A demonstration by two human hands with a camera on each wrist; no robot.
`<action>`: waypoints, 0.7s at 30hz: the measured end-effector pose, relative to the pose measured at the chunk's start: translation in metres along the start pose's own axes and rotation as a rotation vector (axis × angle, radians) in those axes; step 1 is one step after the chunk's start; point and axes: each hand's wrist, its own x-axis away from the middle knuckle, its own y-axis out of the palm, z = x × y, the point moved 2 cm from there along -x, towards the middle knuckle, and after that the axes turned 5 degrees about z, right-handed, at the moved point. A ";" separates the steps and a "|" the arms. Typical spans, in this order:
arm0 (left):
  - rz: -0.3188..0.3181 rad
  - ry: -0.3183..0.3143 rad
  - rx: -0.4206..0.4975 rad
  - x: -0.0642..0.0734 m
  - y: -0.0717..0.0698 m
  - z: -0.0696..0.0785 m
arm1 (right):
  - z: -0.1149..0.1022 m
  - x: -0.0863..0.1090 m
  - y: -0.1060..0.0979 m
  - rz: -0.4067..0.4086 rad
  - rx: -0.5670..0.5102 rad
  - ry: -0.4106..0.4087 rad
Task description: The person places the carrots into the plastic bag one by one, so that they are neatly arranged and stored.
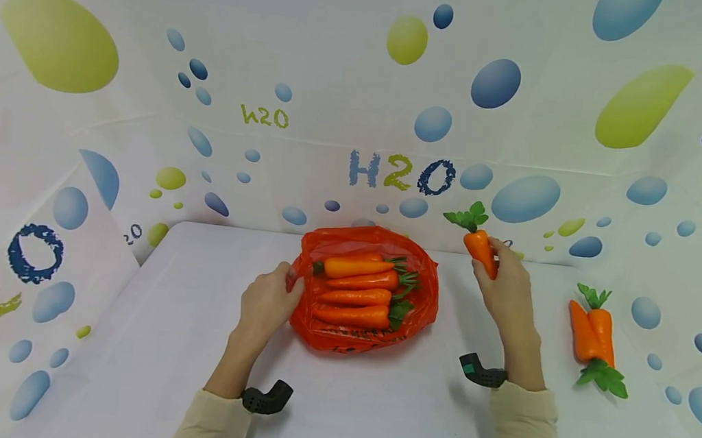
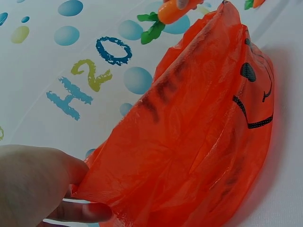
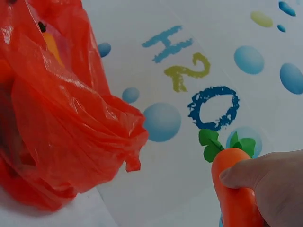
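A red plastic bag lies open on the white table, with several long orange carrots inside, their green ends pointing right. My left hand pinches the bag's left rim between thumb and fingers; the left wrist view shows the red film pulled up there. To the right of the bag, my right hand holds a short, thick carrot above the table, leafy top up and to the left. In the right wrist view the thumb lies across this carrot. Its lower end is hidden by the hand.
Two more short carrots with green leaves lie side by side on the table's right, beyond my right forearm. A white backdrop with blue and green dots rises behind the table. Each wrist wears a black camera mount.
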 end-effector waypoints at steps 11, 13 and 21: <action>0.004 -0.007 0.013 -0.001 0.000 0.001 | -0.022 0.005 0.010 -0.016 -0.021 -0.092; -0.002 -0.013 0.016 -0.001 0.000 0.001 | -0.026 0.006 0.011 -0.025 -0.026 -0.099; -0.001 -0.026 0.015 -0.001 0.000 0.001 | -0.036 0.010 0.017 -0.052 -0.046 -0.132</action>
